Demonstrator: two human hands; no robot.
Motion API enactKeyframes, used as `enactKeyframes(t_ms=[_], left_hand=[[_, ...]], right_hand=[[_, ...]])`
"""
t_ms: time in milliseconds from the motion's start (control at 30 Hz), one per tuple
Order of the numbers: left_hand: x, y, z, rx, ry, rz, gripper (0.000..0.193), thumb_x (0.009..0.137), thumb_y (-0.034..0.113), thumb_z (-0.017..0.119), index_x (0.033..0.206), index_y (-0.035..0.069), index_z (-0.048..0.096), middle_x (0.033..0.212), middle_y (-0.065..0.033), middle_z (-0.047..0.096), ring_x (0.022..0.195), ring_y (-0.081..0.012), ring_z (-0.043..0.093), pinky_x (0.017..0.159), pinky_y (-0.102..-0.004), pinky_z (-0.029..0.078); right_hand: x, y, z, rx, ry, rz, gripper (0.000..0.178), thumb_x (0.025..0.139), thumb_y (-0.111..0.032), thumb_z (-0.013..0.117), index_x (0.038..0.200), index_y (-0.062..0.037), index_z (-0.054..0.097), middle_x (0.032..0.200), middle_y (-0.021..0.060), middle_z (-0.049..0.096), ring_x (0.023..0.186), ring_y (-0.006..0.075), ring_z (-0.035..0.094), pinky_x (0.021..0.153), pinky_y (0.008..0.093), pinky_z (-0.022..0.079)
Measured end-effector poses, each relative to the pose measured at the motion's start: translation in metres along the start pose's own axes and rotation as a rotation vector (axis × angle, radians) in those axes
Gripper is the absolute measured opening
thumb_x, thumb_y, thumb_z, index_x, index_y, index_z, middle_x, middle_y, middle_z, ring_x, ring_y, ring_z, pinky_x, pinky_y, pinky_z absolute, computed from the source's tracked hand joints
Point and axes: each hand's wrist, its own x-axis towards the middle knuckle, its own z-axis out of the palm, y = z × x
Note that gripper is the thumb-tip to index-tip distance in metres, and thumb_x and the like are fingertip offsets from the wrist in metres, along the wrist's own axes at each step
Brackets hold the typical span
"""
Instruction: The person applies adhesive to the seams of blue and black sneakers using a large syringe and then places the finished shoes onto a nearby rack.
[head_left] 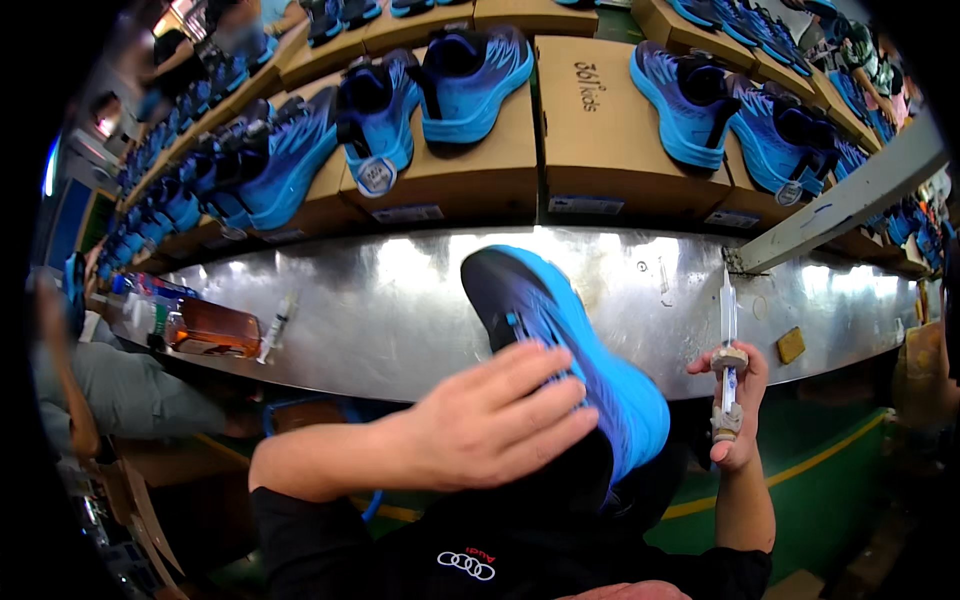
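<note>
A blue and purple running shoe (630, 400) with a dark toe is tilted over the near edge of the metal table, toe pointing away from me. My left hand (505, 415) holds it from the left, fingers laid across its upper; the thumb is hidden. To the right, my right hand (742, 400) grips a clear syringe (729, 315) upright, its narrow tip pointing away. Pale wrapping covers parts of the syringe around my fingers. The syringe and the shoe are apart.
Shoe boxes (590, 130) topped with matching shoes (475, 85) line the table's far side. A slanted metal post (850, 205) stands at right, near a yellowish block (790, 346). At left lie an amber bottle (215, 328) and another syringe (277, 328); a person's grey-clad leg (150, 390) is beyond.
</note>
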Motion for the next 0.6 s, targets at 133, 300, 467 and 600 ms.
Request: enactKeyframes(t_ms=[133,300,467,600], left_hand=[[0.065,-0.043,-0.046,0.357,-0.125,0.094,0.034,0.079,0.006,0.064,0.114,0.008,0.063,0.119,-0.0114,0.061,0.116,-0.0351,0.056,0.099,-0.0516,0.047],[0.159,-0.147,-0.056,0.54,-0.273,0.016,0.063,0.07,-0.014,0.057,0.126,0.014,0.057,0.135,-0.0135,0.053,0.129,-0.0357,0.046,0.108,-0.0406,0.04],[0.199,-0.239,-0.064,0.521,0.027,-0.46,0.06,0.073,0.013,0.069,0.132,0.009,0.055,0.135,-0.0187,0.054,0.129,-0.0339,0.047,0.107,-0.0383,0.039],[0.128,-0.294,-0.085,0.44,-0.166,-0.863,0.062,0.084,0.046,0.068,0.128,0.004,0.059,0.122,-0.0171,0.064,0.113,-0.0264,0.06,0.096,-0.0348,0.045]], right_hand=[[-0.028,0.016,-0.006,0.026,0.079,0.02,0.122,0.057,-0.068,0.082,0.14,-0.0006,0.024,0.121,0.0115,0.046,0.11,0.0247,0.05,0.098,0.04,0.038],[-0.042,0.021,-0.005,0.091,0.086,-0.003,0.12,0.057,-0.063,0.084,0.14,-0.0007,0.024,0.121,0.0113,0.044,0.111,0.0237,0.048,0.099,0.0393,0.038],[-0.06,0.025,-0.019,0.132,0.113,-0.012,0.121,0.055,-0.056,0.089,0.141,-0.0014,0.024,0.122,0.0104,0.044,0.112,0.0235,0.048,0.102,0.0384,0.036],[-0.068,0.024,-0.022,-0.121,-0.013,0.009,0.112,0.06,-0.052,0.087,0.142,-0.0042,0.029,0.129,0.0151,0.041,0.121,0.0303,0.042,0.105,0.0399,0.034]])
